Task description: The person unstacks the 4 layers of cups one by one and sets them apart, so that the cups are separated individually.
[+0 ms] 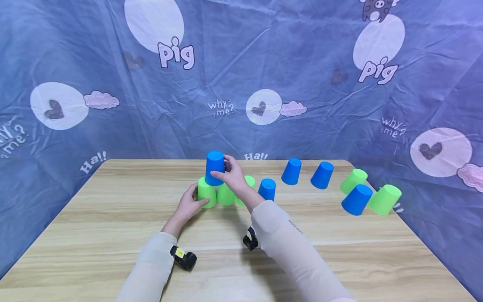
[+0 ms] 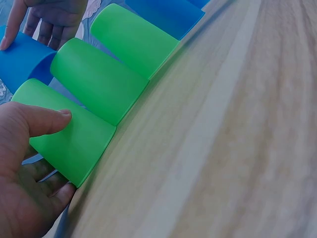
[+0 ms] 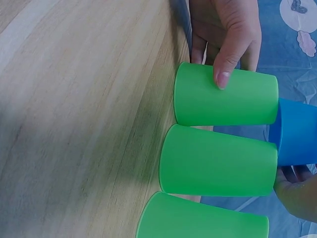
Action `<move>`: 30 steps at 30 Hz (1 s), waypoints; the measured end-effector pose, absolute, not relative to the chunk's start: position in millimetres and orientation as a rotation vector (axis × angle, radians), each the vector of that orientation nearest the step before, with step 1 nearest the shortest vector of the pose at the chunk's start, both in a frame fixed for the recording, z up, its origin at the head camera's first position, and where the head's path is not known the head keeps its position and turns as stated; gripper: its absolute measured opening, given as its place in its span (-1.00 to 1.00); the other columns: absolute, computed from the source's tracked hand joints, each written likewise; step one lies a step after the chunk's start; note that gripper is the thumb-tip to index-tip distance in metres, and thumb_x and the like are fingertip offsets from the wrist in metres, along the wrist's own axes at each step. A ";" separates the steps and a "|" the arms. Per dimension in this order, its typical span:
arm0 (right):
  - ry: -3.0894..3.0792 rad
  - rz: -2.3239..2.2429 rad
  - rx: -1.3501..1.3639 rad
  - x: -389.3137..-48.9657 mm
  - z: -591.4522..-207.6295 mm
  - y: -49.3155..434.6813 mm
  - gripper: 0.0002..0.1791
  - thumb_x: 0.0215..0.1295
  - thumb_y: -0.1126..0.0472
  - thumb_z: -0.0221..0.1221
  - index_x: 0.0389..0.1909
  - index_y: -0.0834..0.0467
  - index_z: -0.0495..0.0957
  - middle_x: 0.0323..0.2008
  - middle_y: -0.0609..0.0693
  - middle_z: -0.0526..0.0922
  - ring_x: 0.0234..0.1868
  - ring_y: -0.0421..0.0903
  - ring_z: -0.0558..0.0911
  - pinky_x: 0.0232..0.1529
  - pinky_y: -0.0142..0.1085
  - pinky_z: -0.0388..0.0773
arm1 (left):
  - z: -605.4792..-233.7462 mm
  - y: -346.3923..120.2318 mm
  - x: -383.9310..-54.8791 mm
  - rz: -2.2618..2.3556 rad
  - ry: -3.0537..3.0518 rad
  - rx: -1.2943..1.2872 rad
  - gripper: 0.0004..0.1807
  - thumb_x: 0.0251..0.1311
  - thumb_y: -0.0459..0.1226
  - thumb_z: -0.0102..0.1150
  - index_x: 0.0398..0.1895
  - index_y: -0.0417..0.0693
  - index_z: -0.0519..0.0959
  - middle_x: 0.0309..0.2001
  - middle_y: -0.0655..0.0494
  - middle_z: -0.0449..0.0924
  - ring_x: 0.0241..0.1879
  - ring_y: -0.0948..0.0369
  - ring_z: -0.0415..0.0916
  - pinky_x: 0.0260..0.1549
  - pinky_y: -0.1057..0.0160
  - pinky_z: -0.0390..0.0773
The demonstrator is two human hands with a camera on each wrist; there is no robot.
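Observation:
Three green cups stand upside down in a row: a left one, a middle one and a right one, the last partly behind my right forearm. My left hand grips the left green cup, thumb on its near side and fingers round its outer side. In my right hand is an upside-down blue cup, pinched from the right. Its rim is at the tops of the left and middle green cups; whether its weight rests on them I cannot tell.
Another blue cup stands just right of the row. Farther right are two blue cups, then a blue cup between two green ones. A patterned blue cloth hangs behind the wooden table.

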State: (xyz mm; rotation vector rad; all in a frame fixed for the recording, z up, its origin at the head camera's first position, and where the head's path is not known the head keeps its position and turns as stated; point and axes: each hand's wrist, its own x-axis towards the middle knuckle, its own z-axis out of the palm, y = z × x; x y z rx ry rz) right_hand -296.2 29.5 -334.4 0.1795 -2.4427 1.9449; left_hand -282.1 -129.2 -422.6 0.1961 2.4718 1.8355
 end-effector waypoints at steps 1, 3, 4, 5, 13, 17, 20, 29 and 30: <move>-2.448 1.942 0.176 -296.3 -334.1 29.4 -0.29 0.14 0.26 0.25 0.31 0.20 0.21 0.24 0.26 0.39 0.27 0.18 0.39 0.30 0.02 0.34 | -422.7 -129.2 -282.3 1.834 2.474 0.195 -0.29 0.12 -0.41 0.16 0.35 -0.27 0.12 0.31 -0.30 0.21 0.33 -0.14 0.16 0.35 -0.04 0.20; -2.458 1.939 0.171 -297.1 -334.2 29.2 -0.29 0.14 0.25 0.25 0.31 0.20 0.21 0.24 0.25 0.39 0.27 0.17 0.38 0.31 0.02 0.32 | -422.9 -129.4 -282.8 1.829 2.478 0.193 -0.28 0.12 -0.40 0.17 0.35 -0.27 0.12 0.31 -0.29 0.21 0.33 -0.14 0.16 0.34 -0.04 0.21; -2.464 1.934 0.168 -297.2 -334.1 29.1 -0.29 0.14 0.25 0.25 0.31 0.19 0.21 0.25 0.25 0.38 0.28 0.17 0.38 0.31 0.02 0.32 | -423.0 -129.5 -283.0 1.825 2.481 0.192 -0.29 0.12 -0.40 0.17 0.35 -0.27 0.12 0.31 -0.30 0.21 0.33 -0.14 0.16 0.34 -0.04 0.21; -2.464 1.932 0.168 -297.3 -334.0 29.0 -0.30 0.15 0.24 0.25 0.31 0.19 0.22 0.25 0.25 0.39 0.28 0.17 0.38 0.31 0.01 0.32 | -423.2 -129.6 -283.2 1.824 2.481 0.192 -0.28 0.12 -0.40 0.17 0.35 -0.27 0.12 0.32 -0.30 0.21 0.33 -0.14 0.16 0.34 -0.04 0.21; -2.438 1.969 0.106 -295.2 -331.0 34.4 -0.30 0.14 0.26 0.25 0.31 0.16 0.21 0.25 0.22 0.38 0.29 0.15 0.37 0.32 0.01 0.31 | -421.1 -128.9 -280.5 1.823 2.477 0.197 -0.28 0.12 -0.41 0.16 0.35 -0.27 0.11 0.32 -0.30 0.19 0.35 -0.14 0.13 0.36 -0.04 0.17; -2.410 1.969 0.093 -294.6 -327.0 40.5 -0.30 0.13 0.26 0.25 0.31 0.16 0.22 0.24 0.22 0.39 0.29 0.15 0.37 0.32 0.01 0.31 | -421.1 -128.3 -280.2 1.827 2.488 0.195 -0.27 0.10 -0.43 0.16 0.35 -0.30 0.12 0.31 -0.32 0.20 0.33 -0.16 0.15 0.35 -0.05 0.19; -2.380 1.968 0.113 -294.7 -324.0 45.8 -0.31 0.13 0.29 0.25 0.30 0.18 0.23 0.23 0.24 0.41 0.27 0.16 0.39 0.31 0.00 0.33 | -422.1 -128.0 -281.0 1.830 2.496 0.198 -0.28 0.09 -0.44 0.16 0.34 -0.31 0.13 0.30 -0.34 0.21 0.32 -0.17 0.16 0.34 -0.06 0.20; -2.367 1.973 0.088 -292.0 -312.7 68.9 -0.31 0.17 0.24 0.23 0.32 0.13 0.20 0.24 0.20 0.39 0.29 0.11 0.36 0.31 0.03 0.32 | -422.7 -127.3 -280.8 1.821 2.497 0.181 -0.27 0.08 -0.43 0.16 0.35 -0.29 0.12 0.32 -0.31 0.19 0.34 -0.16 0.13 0.37 -0.04 0.15; -2.365 1.969 0.085 -292.0 -311.7 72.4 -0.31 0.16 0.24 0.23 0.32 0.13 0.21 0.23 0.20 0.40 0.29 0.11 0.37 0.31 0.02 0.32 | -422.6 -127.0 -280.4 1.824 2.494 0.182 -0.27 0.08 -0.44 0.16 0.35 -0.29 0.11 0.32 -0.31 0.19 0.34 -0.16 0.13 0.37 -0.04 0.15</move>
